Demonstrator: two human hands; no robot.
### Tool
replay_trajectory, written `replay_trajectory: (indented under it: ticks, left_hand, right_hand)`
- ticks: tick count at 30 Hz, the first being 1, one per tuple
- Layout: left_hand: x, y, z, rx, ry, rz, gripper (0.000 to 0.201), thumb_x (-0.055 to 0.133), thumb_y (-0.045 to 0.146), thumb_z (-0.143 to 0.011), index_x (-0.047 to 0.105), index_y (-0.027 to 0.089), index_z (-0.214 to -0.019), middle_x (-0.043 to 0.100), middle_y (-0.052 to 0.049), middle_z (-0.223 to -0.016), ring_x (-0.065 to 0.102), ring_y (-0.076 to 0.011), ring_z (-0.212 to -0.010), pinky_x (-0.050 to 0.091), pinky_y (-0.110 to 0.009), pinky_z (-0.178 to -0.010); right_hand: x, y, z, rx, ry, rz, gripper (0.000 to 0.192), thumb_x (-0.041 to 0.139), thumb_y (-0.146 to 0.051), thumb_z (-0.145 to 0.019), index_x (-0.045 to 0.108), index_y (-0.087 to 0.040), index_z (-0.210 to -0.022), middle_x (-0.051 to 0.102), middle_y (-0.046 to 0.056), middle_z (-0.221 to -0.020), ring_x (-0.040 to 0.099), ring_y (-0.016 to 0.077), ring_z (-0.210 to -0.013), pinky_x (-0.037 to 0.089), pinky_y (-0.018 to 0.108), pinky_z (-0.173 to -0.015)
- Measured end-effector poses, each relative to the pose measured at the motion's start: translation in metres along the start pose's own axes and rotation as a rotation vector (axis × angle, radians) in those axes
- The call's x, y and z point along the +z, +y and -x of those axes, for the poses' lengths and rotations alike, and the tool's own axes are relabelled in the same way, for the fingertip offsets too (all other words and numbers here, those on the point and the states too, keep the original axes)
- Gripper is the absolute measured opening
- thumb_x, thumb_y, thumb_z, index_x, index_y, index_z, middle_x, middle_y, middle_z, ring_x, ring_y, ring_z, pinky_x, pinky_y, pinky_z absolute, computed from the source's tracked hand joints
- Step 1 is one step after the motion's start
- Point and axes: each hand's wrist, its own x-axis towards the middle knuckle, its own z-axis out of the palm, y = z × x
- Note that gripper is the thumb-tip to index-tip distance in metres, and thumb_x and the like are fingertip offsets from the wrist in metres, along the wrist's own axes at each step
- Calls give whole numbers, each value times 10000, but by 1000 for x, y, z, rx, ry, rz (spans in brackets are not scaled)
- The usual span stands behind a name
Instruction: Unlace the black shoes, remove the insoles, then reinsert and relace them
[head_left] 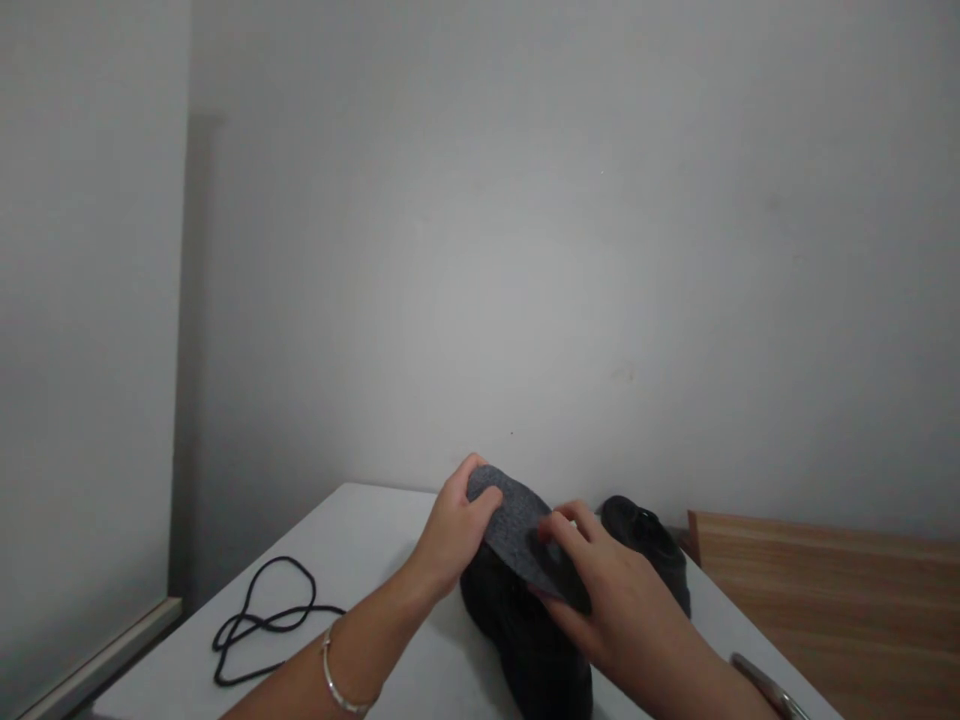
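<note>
I hold a grey insole (517,535) above a dark shoe (525,640) that lies on the white tabletop (375,530), just under my hands. To do this well, I judge I should keep the insole flat and lined up with the shoe's opening, heel end low, so it slides rather than buckles. My left hand (450,540) pinches the far end, thumb on top and fingers behind, a narrow grip closed on the felt. My right hand (607,600) clamps the near end, fingers spread over the top. A second shoe (649,545) sits beyond my right hand, and a black lace (262,615) lies loose at left.
</note>
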Motion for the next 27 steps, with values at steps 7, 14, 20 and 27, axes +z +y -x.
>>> replay_trajectory:
  ticks: [7, 14, 20, 27]
  left_hand:
    - [0, -36, -1, 52, -108, 18, 209, 463, 417, -831, 450, 217, -890, 503, -10, -863, 542, -153, -777, 515, -262, -595]
    - [-10, -89, 6, 202, -227, -446, 262, 513, 449, -844, 635, 222, -891, 440, -102, -1239, 417, -249, -1210, 335, -402, -1033]
    - [0, -100, 9, 64, -223, -434, 347, 579, 254, -750, 602, 202, -1092, 533, -111, -1200, 465, -254, -1163, 320, -390, -1032]
    - [5, -122, 2, -206, -161, 47, 680, 514, 89, -547, 515, 154, -1224, 587, -85, -1153, 481, -279, -1108, 334, -369, -962]
  right_hand:
    - [-24, 27, -2, 86, -100, -1, 16, 563, -244, -794, 572, -231, -790, 573, 24, -873, 584, 174, -731, 449, 279, -658]
    - [-44, 47, 5, 104, -197, 254, 106, 525, -170, -726, 607, -227, -761, 577, 42, -849, 597, 179, -669, 433, 283, -619]
    - [-48, 33, 0, 67, -359, 225, 181, 492, -141, -724, 658, -206, -689, 624, 52, -806, 607, 159, -656, 429, 253, -619]
    - [-32, 8, -26, 99, -627, 306, 234, 476, -174, -742, 698, -124, -687, 685, 114, -689, 635, 187, -624, 394, 242, -531]
